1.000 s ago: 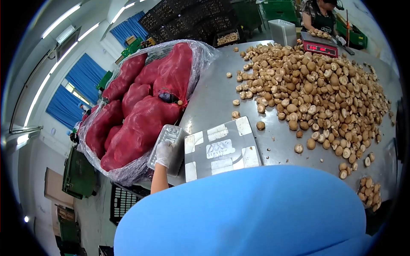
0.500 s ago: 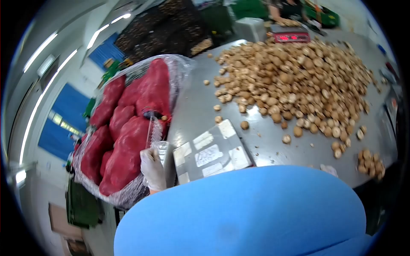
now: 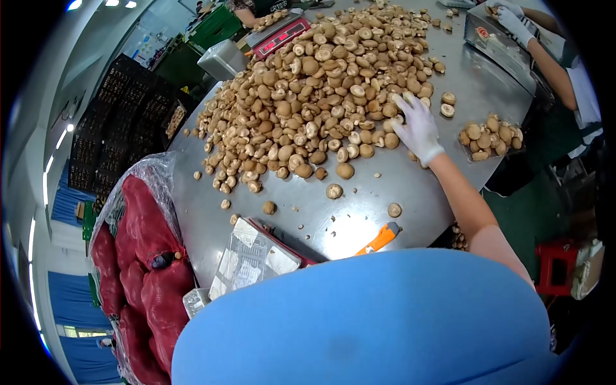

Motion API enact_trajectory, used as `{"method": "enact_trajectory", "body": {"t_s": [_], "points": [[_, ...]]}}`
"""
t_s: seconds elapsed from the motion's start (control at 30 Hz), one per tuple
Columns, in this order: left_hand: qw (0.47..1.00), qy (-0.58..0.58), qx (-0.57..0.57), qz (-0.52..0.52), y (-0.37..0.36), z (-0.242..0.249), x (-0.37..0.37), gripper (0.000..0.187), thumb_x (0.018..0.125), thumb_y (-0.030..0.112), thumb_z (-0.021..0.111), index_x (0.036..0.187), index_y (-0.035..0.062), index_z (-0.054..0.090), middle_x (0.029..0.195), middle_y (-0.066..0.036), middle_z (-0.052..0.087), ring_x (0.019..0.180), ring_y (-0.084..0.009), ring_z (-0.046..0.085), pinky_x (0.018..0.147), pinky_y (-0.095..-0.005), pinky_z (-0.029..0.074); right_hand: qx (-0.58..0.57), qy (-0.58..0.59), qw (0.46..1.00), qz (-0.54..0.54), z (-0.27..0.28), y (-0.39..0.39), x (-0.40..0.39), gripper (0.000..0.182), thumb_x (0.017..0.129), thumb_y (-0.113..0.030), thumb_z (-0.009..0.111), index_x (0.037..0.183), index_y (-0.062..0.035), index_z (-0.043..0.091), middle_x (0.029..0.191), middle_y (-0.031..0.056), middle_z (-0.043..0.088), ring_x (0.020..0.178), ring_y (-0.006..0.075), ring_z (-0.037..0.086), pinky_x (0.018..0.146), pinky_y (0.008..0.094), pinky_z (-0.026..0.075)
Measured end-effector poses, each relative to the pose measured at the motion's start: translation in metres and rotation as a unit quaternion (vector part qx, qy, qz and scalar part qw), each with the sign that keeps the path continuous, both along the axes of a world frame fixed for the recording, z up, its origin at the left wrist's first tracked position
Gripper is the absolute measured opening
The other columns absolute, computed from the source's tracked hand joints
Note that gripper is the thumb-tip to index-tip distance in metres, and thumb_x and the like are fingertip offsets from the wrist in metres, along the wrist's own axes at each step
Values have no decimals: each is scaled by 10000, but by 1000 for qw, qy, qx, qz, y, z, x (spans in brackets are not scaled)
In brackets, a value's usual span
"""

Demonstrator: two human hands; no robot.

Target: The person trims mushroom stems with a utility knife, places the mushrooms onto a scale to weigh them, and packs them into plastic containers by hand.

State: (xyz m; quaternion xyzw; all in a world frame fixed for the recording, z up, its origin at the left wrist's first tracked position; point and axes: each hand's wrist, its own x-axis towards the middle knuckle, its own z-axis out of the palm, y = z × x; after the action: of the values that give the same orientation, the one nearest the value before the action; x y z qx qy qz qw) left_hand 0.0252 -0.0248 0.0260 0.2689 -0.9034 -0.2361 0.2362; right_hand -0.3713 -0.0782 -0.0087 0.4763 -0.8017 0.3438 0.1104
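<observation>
My right hand [image 3: 418, 131], in a white glove, is at the right edge of a large pile of brown mushrooms [image 3: 308, 96]. Its thumb and fingers are apart and touch the mushrooms, with none visibly gripped. My left hand is out of view. Near my body, a clear plastic tray [image 3: 251, 260] lies on a scale with taped patches [image 3: 282, 262]. An orange-handled tool [image 3: 380, 240] rests on the metal table [image 3: 308, 221] to the right of the scale.
Red mesh sacks [image 3: 168, 301] fill a plastic-lined container at left. A packed mushroom tray [image 3: 491, 138] sits at the right table edge. Beyond the pile are a red scale [image 3: 280, 40] and a grey container [image 3: 222, 59]. Co-workers' arms show at top and right.
The view has swung right. My left hand, earlier beside the sacks with clear plastic, has left the view. My right hand has appeared at the pile, and a clear tray now lies on the near scale.
</observation>
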Motion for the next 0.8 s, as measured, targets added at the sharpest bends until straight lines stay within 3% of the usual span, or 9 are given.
{"method": "enact_trajectory", "body": {"t_s": [0.07, 0.13, 0.17, 0.27, 0.4, 0.47, 0.63, 0.73, 0.8], "points": [[999, -4, 21, -25, 5, -16, -24, 445, 874, 109, 720, 1272, 18, 541, 1221, -247, 547, 1128, -407, 563, 983, -457, 451, 28, -8, 999, -15, 3, -44, -16, 711, 840, -380, 745, 1474, -172, 500, 1536, 207, 402, 1346, 430, 447, 1112, 456, 410], [998, -10, 34, -43, 7, -30, -45, 492, 866, 102, 727, 1311, 16, 534, 1259, -256, 540, 1160, -412, 557, 1012, -458, 447, 58, -73, 996, -14, 9, -78, -16, 739, 823, -445, 757, 1480, -244, 484, 1595, 195, 309, 1390, 436, 392, 1106, 493, 421], [998, -13, 35, -48, 9, -36, -55, 516, 862, 99, 731, 1331, 15, 530, 1279, -260, 537, 1176, -414, 555, 1026, -458, 445, 27, -36, 999, 4, -5, -95, -17, 728, 807, -438, 767, 1464, -274, 500, 1612, 162, 292, 1403, 430, 382, 1072, 541, 443], [998, -20, 30, -51, 11, -50, -81, 589, 851, 89, 742, 1390, 12, 519, 1337, -273, 527, 1224, -420, 547, 1069, -459, 439, 151, 26, 987, 51, 15, -95, 24, 656, 840, -485, 690, 1443, -290, 521, 1576, 120, 383, 1374, 412, 429, 1059, 644, 398], [995, -78, -44, -42, 11, -55, -98, 627, 847, 151, 729, 1414, 5, 505, 1336, -267, 540, 1250, -429, 533, 1089, -496, 423, 146, 51, 982, 110, 14, -78, 37, 690, 854, -406, 686, 1486, -253, 457, 1499, 103, 470, 1242, 392, 529, 1021, 613, 431], [992, -102, -63, -46, 10, -55, -100, 630, 863, 199, 705, 1420, -3, 492, 1324, -255, 550, 1250, -413, 537, 1086, -515, 423, 128, 20, 974, 187, 23, -66, 39, 660, 832, -375, 700, 1441, -215, 505, 1309, 69, 564, 1146, 371, 526, 943, 521, 478], [987, -76, -137, -20, 15, -56, -105, 632, 864, 207, 721, 1417, 0, 495, 1266, -230, 591, 1191, -392, 588, 1042, -498, 467, 72, 21, 956, 282, 15, -58, 65, 599, 854, -383, 683, 1406, -188, 555, 1384, 57, 530, 1215, 384, 487, 1032, 504, 449], [992, -70, -101, -12, 15, -61, -105, 600, 884, 205, 701, 1412, 3, 499, 1241, -213, 610, 1160, -391, 608, 1010, -490, 493, 6, 18, 959, 282, 10, -95, 61, 599, 865, -377, 683, 1411, -173, 545, 1426, 64, 496, 1202, 371, 516, 1059, 485, 441], [982, -82, -167, -26, 10, -64, -100, 597, 879, 219, 702, 1404, 11, 508, 1226, -190, 624, 1132, -362, 629, 980, -458, 517, 77, -30, 955, 286, 10, -135, 51, 664, 860, -403, 687, 1449, -151, 511, 1508, 61, 457, 1187, 339, 537, 1057, 449, 457]]}}
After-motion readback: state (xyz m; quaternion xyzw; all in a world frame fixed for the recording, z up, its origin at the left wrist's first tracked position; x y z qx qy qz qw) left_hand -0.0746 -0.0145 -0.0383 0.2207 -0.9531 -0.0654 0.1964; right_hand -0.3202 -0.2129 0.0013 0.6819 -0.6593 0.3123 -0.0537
